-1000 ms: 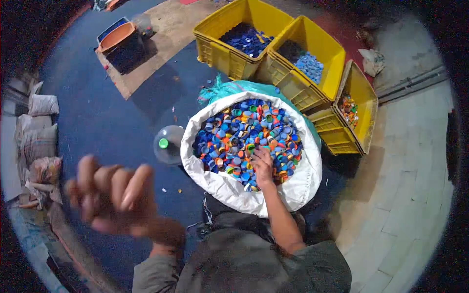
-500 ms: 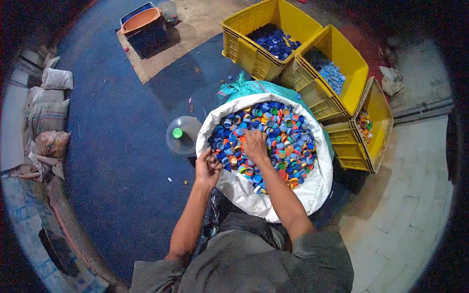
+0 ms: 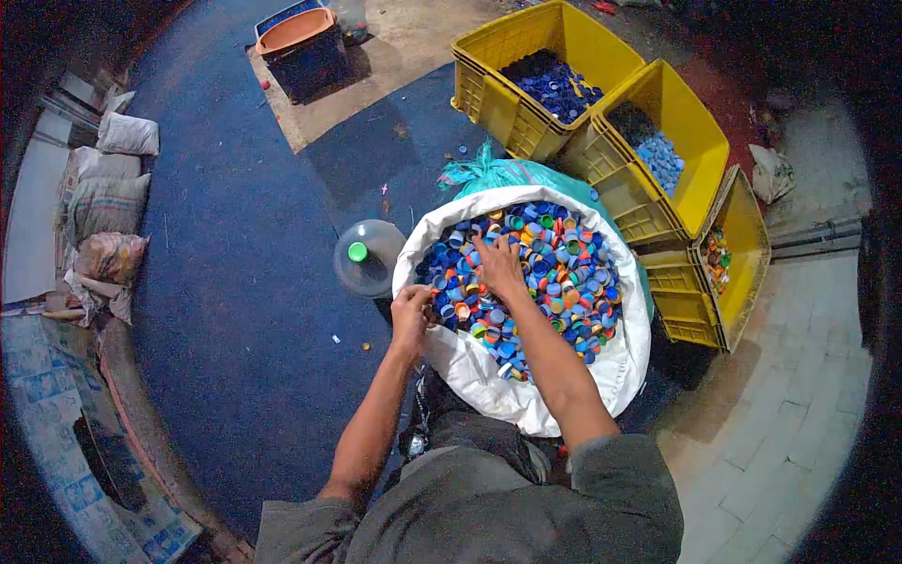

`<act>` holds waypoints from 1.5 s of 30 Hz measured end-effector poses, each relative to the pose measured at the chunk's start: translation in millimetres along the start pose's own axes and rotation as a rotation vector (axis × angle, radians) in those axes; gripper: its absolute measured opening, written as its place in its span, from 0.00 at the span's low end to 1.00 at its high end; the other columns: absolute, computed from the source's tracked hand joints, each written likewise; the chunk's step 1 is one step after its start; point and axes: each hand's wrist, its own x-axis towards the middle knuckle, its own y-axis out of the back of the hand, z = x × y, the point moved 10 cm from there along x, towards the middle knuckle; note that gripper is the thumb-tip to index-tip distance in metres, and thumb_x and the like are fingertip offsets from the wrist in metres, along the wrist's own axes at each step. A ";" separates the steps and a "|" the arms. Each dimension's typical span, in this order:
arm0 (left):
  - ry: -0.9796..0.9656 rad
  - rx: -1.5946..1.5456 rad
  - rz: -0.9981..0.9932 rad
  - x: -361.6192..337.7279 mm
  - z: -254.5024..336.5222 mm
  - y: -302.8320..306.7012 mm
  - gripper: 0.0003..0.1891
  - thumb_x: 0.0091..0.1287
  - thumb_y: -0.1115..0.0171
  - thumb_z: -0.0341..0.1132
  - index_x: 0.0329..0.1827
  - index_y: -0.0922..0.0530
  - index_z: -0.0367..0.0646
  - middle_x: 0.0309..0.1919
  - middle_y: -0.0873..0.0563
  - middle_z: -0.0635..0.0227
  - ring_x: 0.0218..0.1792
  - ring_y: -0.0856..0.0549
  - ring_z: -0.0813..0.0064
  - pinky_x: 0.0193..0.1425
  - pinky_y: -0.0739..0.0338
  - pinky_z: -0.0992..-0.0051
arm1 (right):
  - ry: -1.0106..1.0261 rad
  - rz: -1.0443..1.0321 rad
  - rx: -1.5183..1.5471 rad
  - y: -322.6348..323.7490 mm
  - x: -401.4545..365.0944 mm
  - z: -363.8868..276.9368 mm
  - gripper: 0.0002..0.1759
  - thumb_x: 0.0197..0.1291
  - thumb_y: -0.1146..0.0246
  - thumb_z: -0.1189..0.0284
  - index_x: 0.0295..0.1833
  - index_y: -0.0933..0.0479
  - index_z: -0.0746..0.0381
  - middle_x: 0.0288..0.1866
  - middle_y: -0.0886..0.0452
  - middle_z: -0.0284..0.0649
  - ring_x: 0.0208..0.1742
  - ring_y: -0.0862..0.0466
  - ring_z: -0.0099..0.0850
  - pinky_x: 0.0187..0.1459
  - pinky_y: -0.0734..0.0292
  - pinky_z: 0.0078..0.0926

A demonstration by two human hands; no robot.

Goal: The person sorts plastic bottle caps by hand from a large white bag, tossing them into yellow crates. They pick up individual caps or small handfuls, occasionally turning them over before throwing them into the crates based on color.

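A white sack point(image 3: 507, 399) with its rim rolled down stands before me, full of bottle caps point(image 3: 564, 273) in blue, orange, green and other colours. My right hand point(image 3: 500, 265) reaches over the upper left part of the caps, its fingers spread and touching them. At the sack's left rim is my left hand point(image 3: 413, 318), its fingers curled beside the caps at the edge; a bit of orange shows at the fingertips, too small to make out. A clear round container with a green cap point(image 3: 358, 252) stands just left of the sack.
Three yellow crates point(image 3: 489, 103), point(image 3: 691, 150), point(image 3: 742, 258) holding sorted caps curve round the sack's far right side. A teal sack point(image 3: 526, 174) lies behind the white one. An orange basin point(image 3: 296, 31) is at the top left. Stacked sacks point(image 3: 108, 193) line the left wall.
The whole view has shifted slightly, with things now further right. My right hand's fingers have spread apart over the caps. My left hand has moved in against the sack's rim.
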 end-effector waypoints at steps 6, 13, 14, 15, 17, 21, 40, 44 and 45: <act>-0.078 0.148 -0.010 20.1 -13.4 -8.9 0.10 0.59 0.35 0.33 0.39 0.24 0.40 0.25 0.24 0.74 0.21 0.29 0.84 0.24 0.35 0.81 | -0.144 0.132 0.310 28.3 -22.1 14.5 0.33 0.46 0.32 0.71 0.61 0.30 0.60 0.47 0.20 0.42 0.52 0.28 0.42 0.54 0.35 0.43; -0.474 0.559 -0.033 57.3 -18.1 -34.4 0.15 0.54 0.32 0.31 0.41 0.25 0.36 0.35 0.15 0.58 0.36 0.15 0.71 0.42 0.23 0.73 | -0.619 0.361 1.243 -0.9 -111.6 82.5 0.21 0.51 0.39 0.78 0.54 0.27 0.67 0.45 0.22 0.40 0.47 0.22 0.29 0.48 0.27 0.25; -0.524 0.619 -0.026 59.4 -15.3 -42.1 0.15 0.53 0.32 0.31 0.42 0.25 0.37 0.36 0.15 0.58 0.36 0.15 0.68 0.42 0.23 0.72 | -0.636 0.413 1.482 5.7 -125.1 76.7 0.19 0.49 0.42 0.78 0.51 0.27 0.67 0.43 0.22 0.40 0.46 0.23 0.29 0.48 0.28 0.24; -0.574 0.679 -0.022 62.1 -13.0 -51.9 0.16 0.52 0.33 0.30 0.43 0.25 0.37 0.36 0.15 0.58 0.36 0.14 0.66 0.42 0.23 0.72 | -0.656 0.475 1.717 12.9 -138.5 70.5 0.18 0.48 0.45 0.79 0.48 0.26 0.67 0.42 0.23 0.40 0.44 0.23 0.29 0.48 0.29 0.24; -0.650 0.797 -0.046 64.0 -12.1 -70.2 0.17 0.51 0.32 0.31 0.44 0.25 0.38 0.37 0.15 0.59 0.38 0.15 0.62 0.43 0.23 0.69 | -0.681 0.566 2.159 -5.6 -158.9 73.7 0.17 0.45 0.45 0.74 0.44 0.27 0.64 0.39 0.24 0.40 0.43 0.25 0.33 0.48 0.31 0.30; -0.681 0.998 -0.155 62.6 -18.2 -98.4 0.23 0.47 0.28 0.35 0.46 0.26 0.41 0.39 0.15 0.60 0.42 0.19 0.55 0.47 0.26 0.60 | -0.819 0.537 2.115 -11.4 -200.7 68.6 0.16 0.45 0.46 0.73 0.43 0.28 0.62 0.38 0.25 0.39 0.41 0.26 0.32 0.46 0.31 0.32; -0.795 1.305 -0.579 4.2 -73.6 -130.5 0.24 0.47 0.28 0.37 0.46 0.27 0.40 0.37 0.20 0.48 0.39 0.21 0.47 0.43 0.26 0.55 | -1.030 0.724 1.968 -5.4 -257.3 80.5 0.14 0.50 0.42 0.76 0.45 0.29 0.62 0.33 0.25 0.36 0.34 0.25 0.28 0.37 0.30 0.27; -0.659 0.854 -0.542 4.3 -60.9 -121.4 0.21 0.56 0.33 0.36 0.50 0.25 0.35 0.34 0.19 0.58 0.34 0.19 0.60 0.39 0.24 0.63 | -1.075 0.648 1.572 -9.3 -259.9 107.1 0.15 0.51 0.35 0.75 0.45 0.28 0.64 0.30 0.24 0.34 0.28 0.25 0.25 0.31 0.30 0.23; -0.383 0.652 -0.542 13.5 -72.3 -115.2 0.19 0.59 0.35 0.36 0.50 0.25 0.35 0.33 0.19 0.62 0.33 0.19 0.65 0.38 0.24 0.67 | -1.057 0.608 1.431 -8.6 -258.5 114.6 0.15 0.51 0.34 0.75 0.45 0.28 0.64 0.29 0.23 0.34 0.27 0.24 0.24 0.30 0.30 0.23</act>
